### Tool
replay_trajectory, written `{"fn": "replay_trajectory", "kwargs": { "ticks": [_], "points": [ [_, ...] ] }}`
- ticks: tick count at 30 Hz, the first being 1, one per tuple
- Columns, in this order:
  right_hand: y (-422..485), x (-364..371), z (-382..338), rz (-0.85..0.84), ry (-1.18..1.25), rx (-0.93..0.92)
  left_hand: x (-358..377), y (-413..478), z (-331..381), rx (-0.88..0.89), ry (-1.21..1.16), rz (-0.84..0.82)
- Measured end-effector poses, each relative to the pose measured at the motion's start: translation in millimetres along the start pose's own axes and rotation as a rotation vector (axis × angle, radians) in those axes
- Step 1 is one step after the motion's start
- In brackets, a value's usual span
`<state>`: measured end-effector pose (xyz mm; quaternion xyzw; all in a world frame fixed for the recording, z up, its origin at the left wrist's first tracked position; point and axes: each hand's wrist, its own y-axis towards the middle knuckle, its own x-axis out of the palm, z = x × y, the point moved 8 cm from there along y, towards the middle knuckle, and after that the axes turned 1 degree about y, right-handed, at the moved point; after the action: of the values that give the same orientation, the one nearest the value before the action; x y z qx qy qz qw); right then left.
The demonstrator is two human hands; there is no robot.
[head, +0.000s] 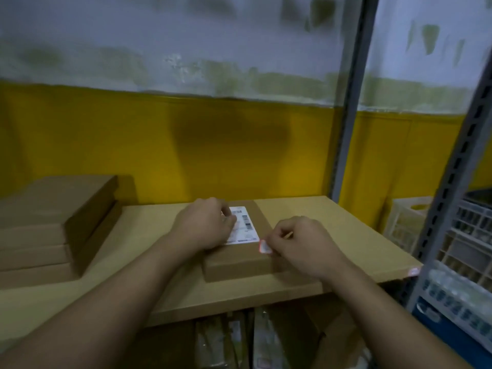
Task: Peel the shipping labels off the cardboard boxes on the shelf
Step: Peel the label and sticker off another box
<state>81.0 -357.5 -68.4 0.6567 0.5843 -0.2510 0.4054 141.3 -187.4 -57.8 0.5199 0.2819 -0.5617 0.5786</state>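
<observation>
From the head view: a flat cardboard box (239, 259) sits mid-shelf, with the shipping label (246, 222) stuck on its top face. The left hand (205, 225) lies curled over the label's left side; whether it's pinching or just pressing, I can't tell. The right hand (300, 243) pinches a white scrap (265, 246) at the label's near right corner. I can't tell if the scrap is torn off or still joined. It's thin paper and likely to rip, so I'd peel low and slowly from that corner while the light box is held down. The shelf (319, 230) has bare board on the right. The stack of boxes (53, 222) crowds the left, and the metal upright (351, 102) stands behind on the right.
</observation>
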Motion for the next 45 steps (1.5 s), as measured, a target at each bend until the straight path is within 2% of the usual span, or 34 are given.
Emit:
{"fn": "replay_trajectory", "kwargs": {
  "ticks": [4, 8, 10, 13, 16, 18, 22, 25, 28, 33, 38, 45],
  "points": [
    [43, 14, -11, -0.04, -0.1, -0.075, 9, 13, -19, 0.046, 0.059, 0.006],
    [94, 38, -17, -0.081, -0.191, -0.135, 24, 29, -26, 0.105, 0.097, -0.086],
    [119, 36, -15, -0.031, -0.224, -0.122, 24, 42, -27, 0.108, 0.151, -0.065],
    [148, 42, -18, -0.032, -0.276, -0.134, 23, 59, -24, 0.052, 0.229, -0.028],
    [168, 56, -24, -0.048, -0.292, -0.189, 23, 74, -16, 0.07, 0.344, -0.004],
    [178, 62, -26, -0.073, -0.267, -0.215, 25, 83, -17, 0.108, 0.273, 0.017],
    [191, 65, -27, -0.141, -0.106, -0.248, 34, 86, -29, 0.185, 0.015, -0.064],
    [189, 65, -28, -0.129, -0.005, -0.291, 34, 80, -34, 0.233, -0.015, -0.063],
    [179, 70, -28, -0.084, -0.015, -0.335, 34, 72, -32, 0.287, -0.045, -0.032],
    [175, 73, -30, 0.015, 0.003, -0.371, 32, 65, -29, 0.264, -0.125, 0.006],
    [178, 86, -39, -0.101, -0.043, -0.392, 31, 64, -34, 0.209, -0.141, -0.005],
    [175, 84, -32, -0.162, -0.012, -0.422, 30, 67, -32, 0.178, -0.117, -0.025]
  ]
}}
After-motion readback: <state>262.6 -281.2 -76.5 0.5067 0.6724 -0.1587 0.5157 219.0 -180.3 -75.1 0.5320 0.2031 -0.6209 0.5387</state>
